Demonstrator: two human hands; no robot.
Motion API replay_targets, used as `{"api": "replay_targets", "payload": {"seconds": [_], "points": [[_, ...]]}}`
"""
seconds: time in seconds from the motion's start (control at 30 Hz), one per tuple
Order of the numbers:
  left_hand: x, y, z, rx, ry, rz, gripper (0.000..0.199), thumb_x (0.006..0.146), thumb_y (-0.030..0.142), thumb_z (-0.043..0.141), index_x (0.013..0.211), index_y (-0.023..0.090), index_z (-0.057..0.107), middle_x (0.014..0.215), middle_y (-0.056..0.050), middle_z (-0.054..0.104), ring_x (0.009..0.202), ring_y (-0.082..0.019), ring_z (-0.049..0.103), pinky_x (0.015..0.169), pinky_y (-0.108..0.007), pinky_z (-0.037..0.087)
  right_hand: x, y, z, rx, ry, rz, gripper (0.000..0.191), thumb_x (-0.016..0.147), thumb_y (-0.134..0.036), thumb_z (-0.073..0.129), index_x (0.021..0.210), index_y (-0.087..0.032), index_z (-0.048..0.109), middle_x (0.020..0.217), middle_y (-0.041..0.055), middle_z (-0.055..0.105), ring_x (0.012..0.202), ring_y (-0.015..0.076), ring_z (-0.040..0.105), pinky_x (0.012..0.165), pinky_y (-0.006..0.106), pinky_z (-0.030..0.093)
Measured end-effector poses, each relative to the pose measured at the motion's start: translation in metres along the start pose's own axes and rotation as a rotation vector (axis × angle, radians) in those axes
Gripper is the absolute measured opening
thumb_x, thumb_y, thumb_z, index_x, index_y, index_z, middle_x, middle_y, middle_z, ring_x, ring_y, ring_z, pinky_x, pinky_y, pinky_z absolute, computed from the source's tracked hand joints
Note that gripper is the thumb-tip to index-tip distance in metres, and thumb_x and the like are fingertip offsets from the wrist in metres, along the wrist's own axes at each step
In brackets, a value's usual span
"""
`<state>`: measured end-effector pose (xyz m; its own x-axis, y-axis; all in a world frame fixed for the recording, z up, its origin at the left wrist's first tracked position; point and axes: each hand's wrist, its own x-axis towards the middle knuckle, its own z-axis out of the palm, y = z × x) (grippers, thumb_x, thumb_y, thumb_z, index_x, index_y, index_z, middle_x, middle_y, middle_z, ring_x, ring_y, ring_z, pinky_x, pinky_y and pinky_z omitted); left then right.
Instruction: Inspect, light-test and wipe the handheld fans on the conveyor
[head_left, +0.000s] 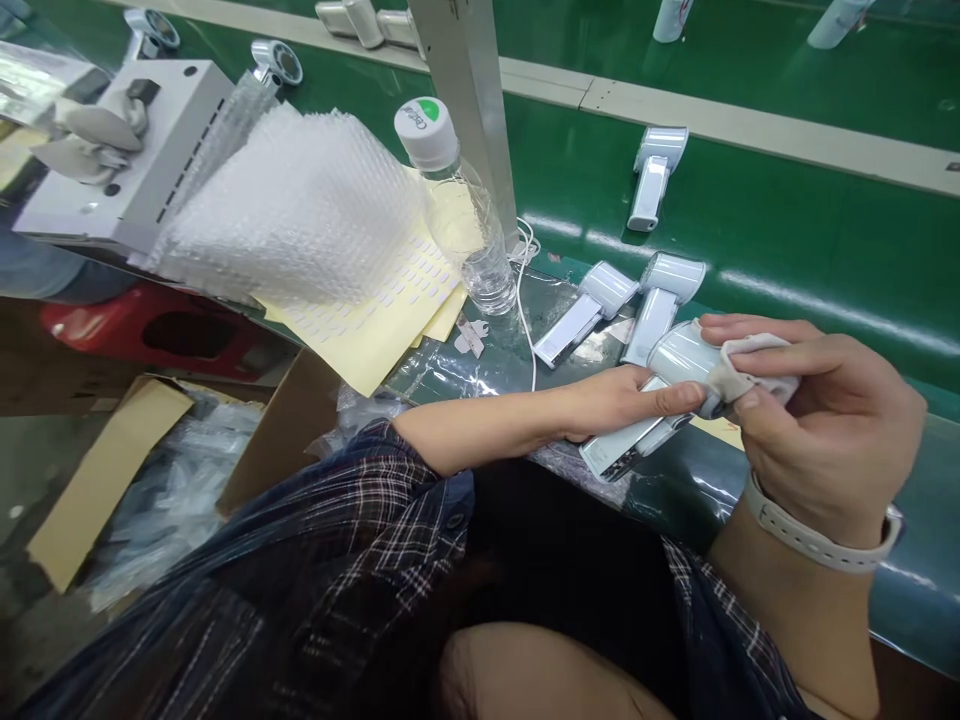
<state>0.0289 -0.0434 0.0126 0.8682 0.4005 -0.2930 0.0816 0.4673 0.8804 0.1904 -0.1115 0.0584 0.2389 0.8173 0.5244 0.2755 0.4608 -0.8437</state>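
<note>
The left hand (630,402) has its fingers closed around a pale blue handheld device (686,355), thumb lying along it near the round head. The device is held tilted above the near edge of the bench (450,372), its handle slanting toward the person. The right hand (817,420), with a pale wrist strap (817,535) below it, has its fingers pinched on a bunched white cloth (757,368), pressed to the head of the device.

Off the bench's near edge, to the left, an open cardboard box (259,440) holds clear plastic bags (176,475); beyond it is a red stool (120,335).

On the bench, just past the hands, two similar devices (585,318) lie side by side, heads pointing away. Left of them are a white cable (527,325) and a small torn scrap (471,337). Then comes a clear bottle (480,235) with a white cap, upright beside yellow label sheets (375,340), which lie partly under bubble wrap (300,210). Farther left, crumpled pale fabric (97,140) rests on a white case (180,110).

Behind the bottle rises a metal post (469,100). Across the green surface (795,230) beyond the bench, another device (656,180) lies alone, before a pale rail (675,115).
</note>
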Motion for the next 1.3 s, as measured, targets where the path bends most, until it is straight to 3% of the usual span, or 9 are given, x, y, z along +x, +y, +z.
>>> {"api": "replay_targets", "payload": {"seconds": [0.13, 0.4, 0.6, 0.67, 0.83, 0.93, 1.03, 1.13, 1.3], "points": [[0.001, -0.003, -0.001, -0.03, -0.014, -0.024, 0.098, 0.061, 0.104, 0.07, 0.106, 0.017, 0.071, 0.089, -0.003, 0.069, 0.079, -0.016, 0.062, 0.072, -0.028, 0.05, -0.001, 0.009, 0.01, 0.098, 0.169, 0.021, 0.036, 0.076, 0.002, 0.076, 0.088, -0.03, 0.083, 0.094, -0.0041, 0.085, 0.095, 0.0269, 0.083, 0.095, 0.054, 0.068], [-0.002, 0.004, -0.001, 0.052, 0.011, 0.004, 0.083, 0.076, 0.091, 0.074, 0.113, 0.017, 0.073, 0.109, -0.006, 0.075, 0.104, -0.023, 0.068, 0.094, -0.034, 0.054, 0.001, -0.002, 0.001, 0.045, -0.016, 0.095, 0.026, 0.074, -0.005, 0.082, 0.089, -0.027, 0.08, 0.101, 0.0007, 0.085, 0.106, 0.0284, 0.082, 0.103, 0.056, 0.067], [-0.002, 0.005, -0.004, 0.144, 0.028, 0.029, 0.091, 0.069, 0.1, 0.069, 0.106, 0.017, 0.074, 0.104, -0.007, 0.075, 0.106, -0.026, 0.068, 0.094, -0.034, 0.052, 0.003, -0.003, 0.014, 0.128, 0.232, 0.127, 0.025, 0.071, -0.001, 0.077, 0.078, -0.025, 0.076, 0.085, -0.0028, 0.084, 0.088, 0.0262, 0.084, 0.096, 0.054, 0.068], [-0.002, 0.006, -0.005, 0.158, 0.013, 0.034, 0.091, 0.068, 0.1, 0.07, 0.106, 0.017, 0.073, 0.104, -0.007, 0.076, 0.106, -0.026, 0.068, 0.093, -0.033, 0.051, 0.004, -0.003, 0.012, 0.141, 0.204, 0.133, 0.025, 0.071, -0.001, 0.076, 0.079, -0.024, 0.076, 0.087, -0.0024, 0.084, 0.089, 0.0253, 0.084, 0.098, 0.052, 0.068], [-0.003, 0.009, -0.006, 0.163, 0.002, 0.053, 0.093, 0.066, 0.101, 0.071, 0.107, 0.017, 0.073, 0.108, -0.007, 0.076, 0.108, -0.026, 0.067, 0.097, -0.035, 0.05, 0.003, -0.006, -0.002, 0.094, -0.009, 0.125, 0.025, 0.073, -0.004, 0.079, 0.087, -0.025, 0.076, 0.102, -0.0006, 0.086, 0.106, 0.0254, 0.082, 0.106, 0.051, 0.065], [-0.002, 0.007, -0.006, 0.137, -0.004, 0.067, 0.094, 0.066, 0.101, 0.07, 0.107, 0.017, 0.073, 0.106, -0.006, 0.075, 0.106, -0.024, 0.067, 0.097, -0.034, 0.05, 0.001, -0.005, -0.002, 0.06, -0.006, 0.116, 0.026, 0.072, -0.005, 0.08, 0.087, -0.026, 0.076, 0.103, 0.0005, 0.086, 0.108, 0.0278, 0.082, 0.108, 0.055, 0.065], [0.0, 0.002, -0.005, 0.056, 0.005, 0.046, 0.091, 0.067, 0.099, 0.072, 0.107, 0.017, 0.074, 0.103, -0.006, 0.075, 0.101, -0.022, 0.068, 0.091, -0.032, 0.053, 0.0, -0.004, 0.008, 0.082, 0.139, 0.165, 0.023, 0.071, -0.004, 0.077, 0.082, -0.024, 0.074, 0.096, 0.0017, 0.086, 0.1, 0.0294, 0.084, 0.1, 0.057, 0.068], [-0.001, -0.001, -0.005, -0.04, -0.029, -0.063, 0.085, 0.073, 0.096, 0.071, 0.101, 0.017, 0.073, 0.089, -0.005, 0.074, 0.082, -0.018, 0.067, 0.073, -0.029, 0.054, 0.002, -0.004, 0.022, 0.118, 0.326, 0.203, 0.022, 0.071, -0.002, 0.074, 0.075, -0.023, 0.069, 0.085, 0.0018, 0.084, 0.089, 0.0279, 0.085, 0.086, 0.05, 0.071], [-0.002, 0.0, -0.002, -0.23, -0.089, -0.199, 0.077, 0.083, 0.092, 0.066, 0.083, 0.015, 0.069, 0.074, -0.004, 0.067, 0.061, -0.012, 0.059, 0.054, -0.025, 0.048, 0.004, -0.003, 0.031, 0.14, 0.402, 0.249, 0.018, 0.074, -0.006, 0.081, 0.075, -0.023, 0.075, 0.083, 0.0023, 0.084, 0.084, 0.0248, 0.084, 0.073, 0.04, 0.07]]}}
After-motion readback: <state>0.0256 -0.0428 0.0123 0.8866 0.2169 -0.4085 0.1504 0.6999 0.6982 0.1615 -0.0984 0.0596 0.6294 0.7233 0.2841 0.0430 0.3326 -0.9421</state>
